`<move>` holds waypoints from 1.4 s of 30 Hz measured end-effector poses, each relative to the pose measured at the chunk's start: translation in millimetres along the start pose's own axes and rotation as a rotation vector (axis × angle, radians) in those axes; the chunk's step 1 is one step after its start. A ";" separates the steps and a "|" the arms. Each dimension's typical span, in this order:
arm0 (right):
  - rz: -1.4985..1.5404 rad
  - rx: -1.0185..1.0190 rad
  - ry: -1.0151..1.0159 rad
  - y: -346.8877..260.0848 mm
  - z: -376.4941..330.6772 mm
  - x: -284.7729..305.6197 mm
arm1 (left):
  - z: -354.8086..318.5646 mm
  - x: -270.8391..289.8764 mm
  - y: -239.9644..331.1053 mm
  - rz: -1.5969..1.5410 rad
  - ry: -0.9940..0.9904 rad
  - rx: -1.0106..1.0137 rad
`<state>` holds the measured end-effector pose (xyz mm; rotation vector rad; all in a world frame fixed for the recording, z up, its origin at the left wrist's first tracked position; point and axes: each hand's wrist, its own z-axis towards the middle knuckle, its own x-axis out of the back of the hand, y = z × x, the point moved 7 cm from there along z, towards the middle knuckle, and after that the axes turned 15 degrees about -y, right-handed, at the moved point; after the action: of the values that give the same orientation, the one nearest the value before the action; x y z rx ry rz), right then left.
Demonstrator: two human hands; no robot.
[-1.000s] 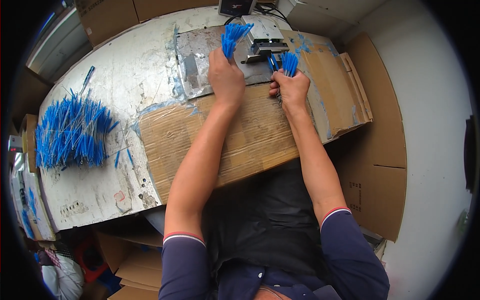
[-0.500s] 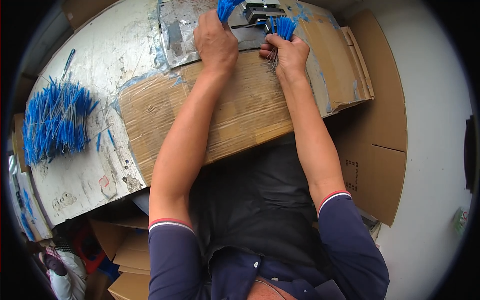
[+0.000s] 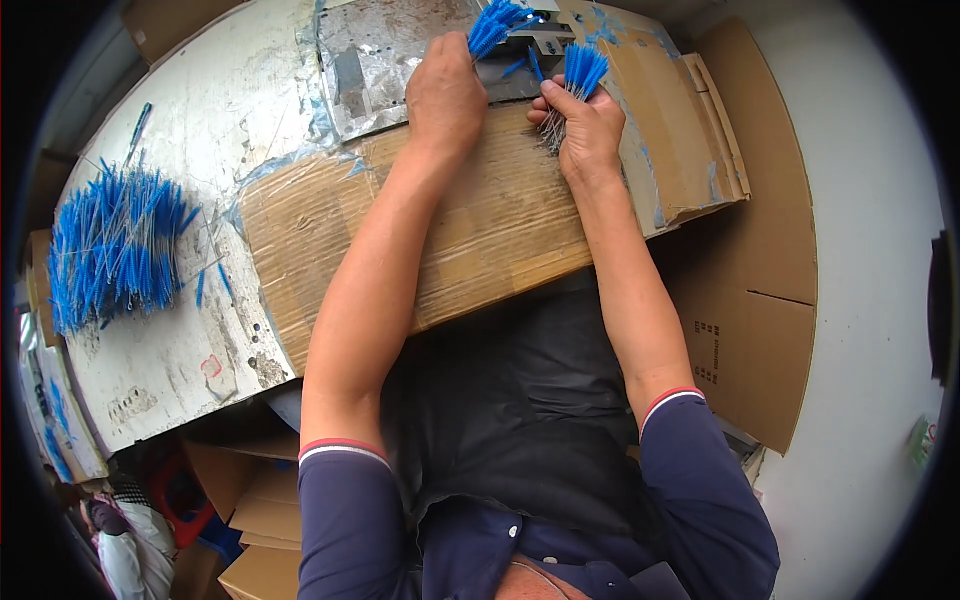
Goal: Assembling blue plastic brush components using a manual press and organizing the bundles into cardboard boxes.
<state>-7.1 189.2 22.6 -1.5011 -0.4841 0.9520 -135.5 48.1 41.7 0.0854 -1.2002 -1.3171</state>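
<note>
My left hand (image 3: 446,92) is closed around a bundle of small blue wire brushes (image 3: 495,28), whose bristle ends lean to the right past the knuckles. My right hand (image 3: 592,130) grips a second bundle of blue brushes (image 3: 586,70), bristles up, with the thin twisted-wire stems (image 3: 551,130) hanging out below the thumb. Between the two hands a single blue brush (image 3: 535,64) stands near the metal fixture (image 3: 548,42), which the left bundle partly hides. Most of the left fingers are out of sight behind the hand.
A large heap of blue wire brushes (image 3: 118,245) lies on the worn white tabletop (image 3: 200,370) at the left, a few loose ones beside it. Flattened cardboard (image 3: 330,240) covers the table's front edge. A cardboard box (image 3: 750,260) stands at the right. Another person's sleeve (image 3: 122,560) shows lower left.
My left hand has moved right and slightly down, and its brush bundle now tilts rightward over the fixture. My right hand has shifted a little right and down with its bundle.
</note>
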 end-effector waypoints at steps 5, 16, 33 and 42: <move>-0.025 0.078 0.049 -2.7 -2.9 -2.2 | -0.3 8.4 -6.5 -0.120 0.074 0.074; -0.261 0.031 0.121 -6.9 11.6 -9.8 | -0.4 11.2 -8.3 -0.140 0.106 0.116; -0.232 0.006 0.141 -7.4 22.5 -13.7 | -2.7 10.8 -9.0 -0.159 0.133 0.110; 0.035 -0.062 0.183 -1.2 20.8 -5.8 | -1.4 4.7 -5.3 0.024 0.013 0.104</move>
<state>-26.6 197.8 26.9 -1.6399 -0.3586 0.8240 -139.2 42.0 40.5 0.1534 -1.2547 -1.2310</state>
